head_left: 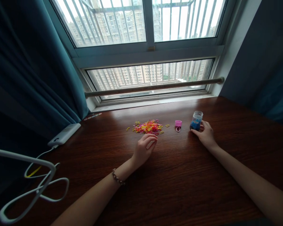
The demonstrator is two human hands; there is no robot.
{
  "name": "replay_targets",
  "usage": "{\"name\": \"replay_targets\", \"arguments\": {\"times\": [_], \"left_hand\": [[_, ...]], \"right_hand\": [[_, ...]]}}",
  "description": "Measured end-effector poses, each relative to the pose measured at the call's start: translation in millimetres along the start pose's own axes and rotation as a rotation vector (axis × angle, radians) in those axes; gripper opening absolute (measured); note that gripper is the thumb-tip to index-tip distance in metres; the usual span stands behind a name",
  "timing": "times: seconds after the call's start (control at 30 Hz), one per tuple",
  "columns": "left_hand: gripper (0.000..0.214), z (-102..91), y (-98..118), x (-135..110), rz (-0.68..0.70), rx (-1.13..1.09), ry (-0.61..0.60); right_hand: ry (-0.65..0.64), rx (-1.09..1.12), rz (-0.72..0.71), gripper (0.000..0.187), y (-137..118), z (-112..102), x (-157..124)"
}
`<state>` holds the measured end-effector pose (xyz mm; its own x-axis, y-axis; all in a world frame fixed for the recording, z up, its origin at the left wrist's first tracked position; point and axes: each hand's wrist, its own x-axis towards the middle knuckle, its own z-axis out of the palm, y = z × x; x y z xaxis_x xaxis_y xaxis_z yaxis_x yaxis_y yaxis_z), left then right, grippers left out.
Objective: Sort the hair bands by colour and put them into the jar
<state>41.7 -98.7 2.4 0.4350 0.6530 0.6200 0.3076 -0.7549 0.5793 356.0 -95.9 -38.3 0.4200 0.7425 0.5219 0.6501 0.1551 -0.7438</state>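
Observation:
A heap of small, bright loops [148, 126], pink, yellow, orange and red, lies on the dark wooden table. Just in front of the heap is my left hand [144, 148], its fingers bent and their tips drawn in to the thumb. Anything between those tips is too small to make out. My right hand [206, 135] grips the lower side of a small clear jar [196, 121] from the right. The jar stands upright, uncapped at the top, with blue showing low in it. Between heap and jar sits a pink cap [178, 123] with a pale loop at its front.
A white device [64, 134] with a cable [44, 153] rests at the table's left edge. Nearer, a thick white bent tube [25, 159] juts in from the left. Behind the table are a metal rail [155, 88] and a window; a blue curtain [49, 62] hangs left.

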Motion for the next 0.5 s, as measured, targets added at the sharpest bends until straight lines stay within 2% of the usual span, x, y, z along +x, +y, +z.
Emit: {"name": "replay_targets", "arguments": {"times": [0.33,0.5], "left_hand": [[0.010,-2.2,-21.6,0.5,-0.045,0.088,0.056],[0.010,-1.4,-25.7,-0.1,-0.065,0.108,0.063]], "right_hand": [[-0.009,0.054,0.013,0.069,4.0,4.1,-0.3],[-0.002,0.073,0.035,0.073,4.6,5.2,-1.4]]}}
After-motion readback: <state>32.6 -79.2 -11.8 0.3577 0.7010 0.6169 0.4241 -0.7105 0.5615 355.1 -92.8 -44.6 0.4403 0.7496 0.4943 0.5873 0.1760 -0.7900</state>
